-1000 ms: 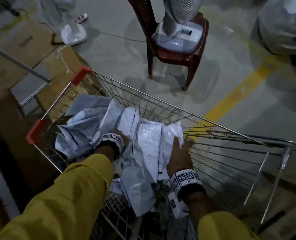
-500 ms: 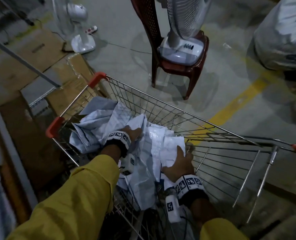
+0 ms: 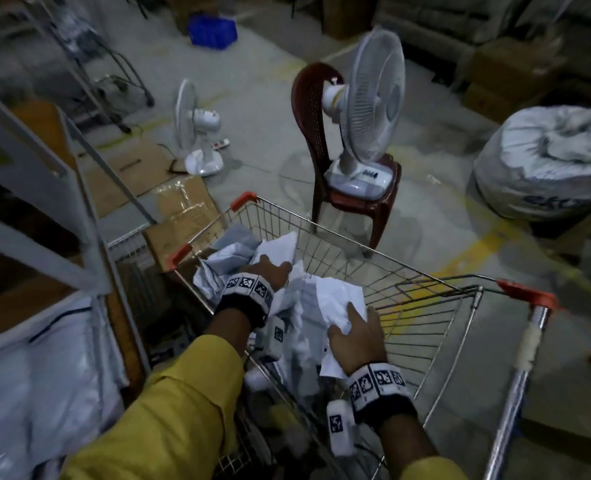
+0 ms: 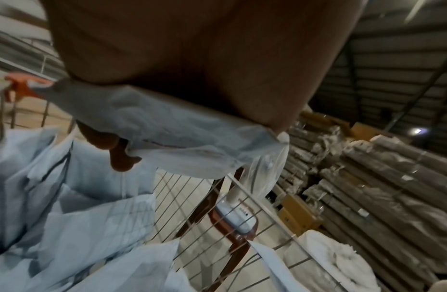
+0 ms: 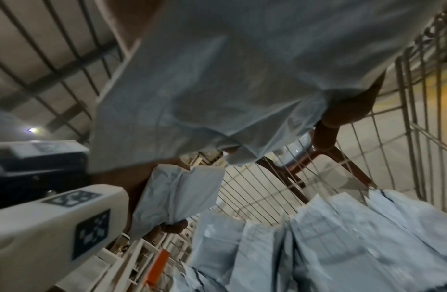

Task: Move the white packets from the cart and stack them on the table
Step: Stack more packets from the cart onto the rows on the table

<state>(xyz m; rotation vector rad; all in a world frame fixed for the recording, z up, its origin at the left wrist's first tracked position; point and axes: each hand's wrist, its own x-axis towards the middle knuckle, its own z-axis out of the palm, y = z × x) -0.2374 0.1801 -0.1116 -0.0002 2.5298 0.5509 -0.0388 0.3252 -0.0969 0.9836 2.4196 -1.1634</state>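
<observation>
Inside the wire cart [image 3: 408,306], both hands are grabbing white packets [image 3: 307,306]: left hand [image 3: 269,271] curls round one at the far side, right hand [image 3: 356,336] clutches another nearer me. The bundle runs lengthwise between them; no table visible, I'd guess it's behind.

Wire cart [image 3: 408,296] at centre, white packets [image 3: 238,254] heaped inside, left hand [image 3: 269,271] gripping packets at 11 o'clock, right hand [image 3: 354,336] gripping another at 5 o'clock, fan [image 3: 366,109] on red chair [image 3: 363,202] at 12 o'clock.
</observation>
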